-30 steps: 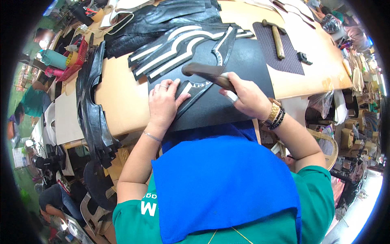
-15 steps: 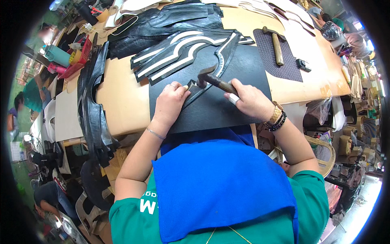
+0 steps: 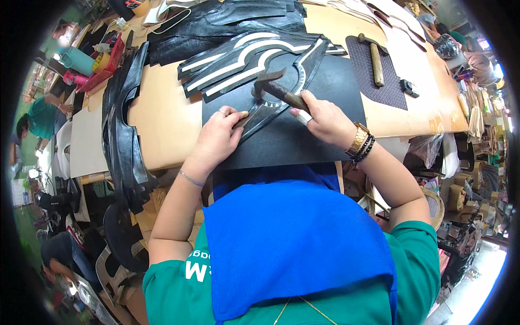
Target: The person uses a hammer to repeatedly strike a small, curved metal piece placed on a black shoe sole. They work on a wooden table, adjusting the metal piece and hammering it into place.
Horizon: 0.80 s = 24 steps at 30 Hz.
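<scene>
My right hand (image 3: 329, 123) is wrapped round the handle of a hammer (image 3: 287, 96). The dark hammer head hangs over the curved bend of a black leather piece (image 3: 312, 69); I cannot tell whether it touches. This piece has a pale band along one arm and small notches round its inner curve. My left hand (image 3: 216, 136) pinches the near left end of the leather piece, thumb and forefinger together at its edge. Under both hands lies a black mat (image 3: 319, 149). Several similar black pieces with white bands (image 3: 233, 81) overlap beyond my left hand.
Black leather pieces (image 3: 227, 21) are heaped at the back, and more (image 3: 122, 124) drape over the table edge at left. A second hammer (image 3: 377, 65) rests on a dark textured pad (image 3: 392, 92) at right, near a small black object (image 3: 409, 88). A red basket (image 3: 105, 73) stands far left.
The hammer head has moved left and a little up, off the leather. My left hand has shifted slightly left, still pinching the piece's end. The whole view has moved a little.
</scene>
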Tool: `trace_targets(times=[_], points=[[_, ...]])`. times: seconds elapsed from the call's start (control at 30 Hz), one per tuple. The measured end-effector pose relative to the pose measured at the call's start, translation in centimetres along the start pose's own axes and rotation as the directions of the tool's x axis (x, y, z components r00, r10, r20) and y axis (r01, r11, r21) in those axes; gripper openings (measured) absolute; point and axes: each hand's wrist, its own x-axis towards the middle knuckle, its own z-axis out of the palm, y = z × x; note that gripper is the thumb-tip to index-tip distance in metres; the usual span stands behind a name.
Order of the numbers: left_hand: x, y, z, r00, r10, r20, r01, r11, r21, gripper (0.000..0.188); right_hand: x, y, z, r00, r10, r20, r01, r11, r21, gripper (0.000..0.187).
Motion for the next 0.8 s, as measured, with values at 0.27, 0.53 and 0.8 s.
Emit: trace_targets(times=[0.27, 0.53, 0.8], points=[[-2.1, -0.3, -1.4, 0.990, -0.128, 0.067, 0.133, 0.988, -0.079, 0.021, -0.2, -0.9, 1.4, 0.985, -0.169, 0.019, 0.169, 0.986, 0.004, 0.033], [-4.1, -1.2, -1.6, 0.997, -0.068, -0.044, 0.060, 0.985, -0.159, 0.019, -0.2, -2.3, 1.4, 0.981, -0.044, 0.186, 0.061, 0.995, -0.085, 0.033], [-5.4, -2.2, -1.8, 0.987, -0.146, -0.061, 0.131, 0.972, -0.193, 0.015, 0.3, -3.6, 2.3, 0.975, -0.157, 0.158, 0.160, 0.987, -0.003, 0.031]])
